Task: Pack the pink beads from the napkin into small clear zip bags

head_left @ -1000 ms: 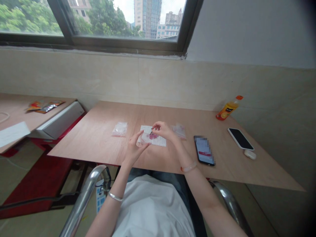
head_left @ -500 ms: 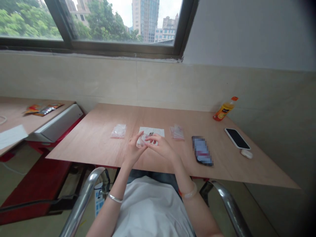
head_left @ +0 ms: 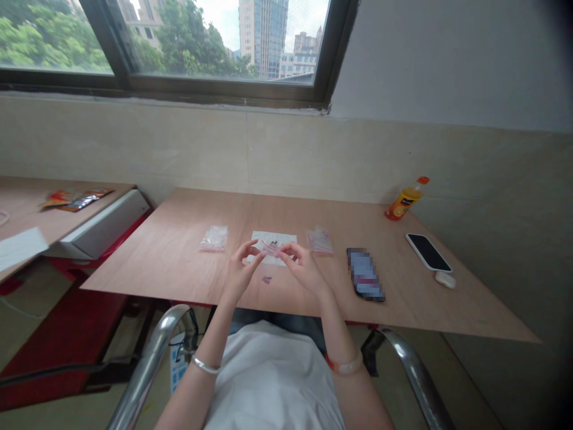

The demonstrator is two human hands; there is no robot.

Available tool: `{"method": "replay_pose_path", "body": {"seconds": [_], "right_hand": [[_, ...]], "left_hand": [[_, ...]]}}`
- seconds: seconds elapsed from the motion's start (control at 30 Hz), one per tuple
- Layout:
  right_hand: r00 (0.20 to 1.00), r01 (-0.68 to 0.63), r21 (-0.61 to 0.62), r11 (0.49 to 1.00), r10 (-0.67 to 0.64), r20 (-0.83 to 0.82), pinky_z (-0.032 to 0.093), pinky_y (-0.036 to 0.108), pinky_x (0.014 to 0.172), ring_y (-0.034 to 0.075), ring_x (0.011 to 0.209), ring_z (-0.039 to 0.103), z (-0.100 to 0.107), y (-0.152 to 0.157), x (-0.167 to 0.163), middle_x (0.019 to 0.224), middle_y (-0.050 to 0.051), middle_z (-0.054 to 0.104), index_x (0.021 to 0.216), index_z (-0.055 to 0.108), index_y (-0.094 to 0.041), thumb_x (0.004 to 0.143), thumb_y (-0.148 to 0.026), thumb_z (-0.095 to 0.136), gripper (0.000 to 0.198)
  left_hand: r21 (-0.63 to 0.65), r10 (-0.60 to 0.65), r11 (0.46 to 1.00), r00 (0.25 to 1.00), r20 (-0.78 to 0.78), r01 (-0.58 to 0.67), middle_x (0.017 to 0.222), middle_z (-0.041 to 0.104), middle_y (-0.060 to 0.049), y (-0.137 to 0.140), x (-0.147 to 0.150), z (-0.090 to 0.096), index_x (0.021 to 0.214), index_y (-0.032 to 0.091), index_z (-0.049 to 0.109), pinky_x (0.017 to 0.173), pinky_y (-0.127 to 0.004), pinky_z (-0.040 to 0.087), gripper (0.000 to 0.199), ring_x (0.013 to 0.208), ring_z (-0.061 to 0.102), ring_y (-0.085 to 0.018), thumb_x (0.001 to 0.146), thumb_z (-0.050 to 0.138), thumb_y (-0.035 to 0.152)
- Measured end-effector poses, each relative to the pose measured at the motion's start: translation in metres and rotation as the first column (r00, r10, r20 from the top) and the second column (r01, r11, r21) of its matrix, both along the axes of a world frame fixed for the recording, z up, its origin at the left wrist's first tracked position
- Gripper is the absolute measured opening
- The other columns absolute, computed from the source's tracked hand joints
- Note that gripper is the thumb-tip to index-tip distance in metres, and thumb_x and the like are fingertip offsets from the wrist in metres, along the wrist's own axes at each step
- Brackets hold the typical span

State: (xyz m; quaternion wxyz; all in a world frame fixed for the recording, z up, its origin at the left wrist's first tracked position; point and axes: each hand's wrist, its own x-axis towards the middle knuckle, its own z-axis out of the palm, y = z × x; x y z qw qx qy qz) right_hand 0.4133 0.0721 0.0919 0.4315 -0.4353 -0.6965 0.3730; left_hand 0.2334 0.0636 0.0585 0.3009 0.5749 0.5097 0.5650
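Observation:
Over a white sheet of paper (head_left: 290, 240), a small clear plastic bag (head_left: 271, 249) with a pinkish edge is stretched between my hands. My left hand (head_left: 242, 269) pinches its left side between thumb and fingers. At the other side, my right hand (head_left: 305, 270) has thumb and fingertips closed on the bag. Small dark pieces (head_left: 274, 242) show behind the bag; whether they lie on the paper or inside it I cannot tell. Nearer to me, a few tiny purplish pieces (head_left: 267, 279) lie on the wooden table.
Clear bags (head_left: 215, 237) lie left of the paper, and more clear bags (head_left: 320, 241) to its right. Further right are a phone (head_left: 365, 275), a white-edged phone (head_left: 428, 252), a small white case (head_left: 445, 279) and an orange drink bottle (head_left: 405, 200). Metal chair arms flank me.
My hands have moved slightly apart, with the right hand shifting right. The bag now shows between them, and the purplish pieces on the table have come into sight.

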Motion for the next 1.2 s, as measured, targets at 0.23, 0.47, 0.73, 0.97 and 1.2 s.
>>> {"method": "replay_pose_path", "body": {"seconds": [0.23,0.47,0.73,0.97,1.2], "right_hand": [[0.95,0.063,-0.152,0.986,-0.106,-0.295,0.052,0.031,0.071,0.021,0.084,0.068,0.002,-0.014,0.0,0.085,0.004,0.071,0.094,0.059,-0.022,0.081,-0.035,0.063,0.018],[0.911,0.046,-0.217,0.975,-0.13,-0.392,0.053,0.033,0.073,0.02,0.081,0.069,0.015,-0.018,0.005,0.083,0.005,0.073,0.097,0.066,-0.021,0.076,-0.036,0.068,0.026],[0.934,0.041,-0.221,0.974,-0.116,-0.338,0.052,0.03,0.07,0.017,0.073,0.065,0.014,-0.024,0.005,0.082,0.004,0.073,0.08,0.072,-0.02,0.072,-0.039,0.072,0.02],[0.94,0.055,-0.183,0.982,-0.113,-0.323,0.05,0.03,0.07,0.017,0.07,0.064,0.015,-0.027,0.007,0.079,0.004,0.072,0.079,0.07,-0.019,0.075,-0.042,0.069,0.024],[0.938,0.11,-0.162,0.981,-0.156,-0.309,0.05,0.03,0.069,0.017,0.068,0.064,0.012,-0.026,0.005,0.079,0.005,0.071,0.078,0.068,-0.018,0.076,-0.042,0.068,0.024]], "left_hand": [[-0.095,-0.125,0.983,0.946,0.298,0.16,0.071,0.065,-0.001,-0.008,0.011,0.015,0.081,0.018,0.065,0.066,-0.025,0.051,0.027,0.067,0.062,-0.013,0.079,0.066,0.044],[-0.107,-0.088,0.985,0.932,0.352,0.133,0.071,0.066,0.0,-0.017,0.018,0.033,0.075,0.017,0.065,0.065,-0.026,0.053,0.026,0.066,0.063,-0.014,0.074,0.071,0.042],[-0.126,-0.027,0.989,0.933,0.358,0.077,0.069,0.068,-0.001,-0.023,0.017,0.046,0.074,0.016,0.069,0.065,-0.025,0.051,0.023,0.067,0.063,-0.014,0.071,0.074,0.038],[-0.172,-0.013,0.982,0.931,0.365,0.081,0.072,0.071,-0.003,-0.024,0.016,0.047,0.076,0.014,0.072,0.069,-0.024,0.049,0.025,0.07,0.063,-0.015,0.07,0.075,0.038],[-0.123,-0.002,0.992,0.958,0.288,0.039,0.069,0.069,-0.004,-0.024,0.017,0.046,0.07,0.015,0.07,0.066,-0.025,0.048,0.027,0.069,0.062,-0.015,0.073,0.071,0.042]]}}
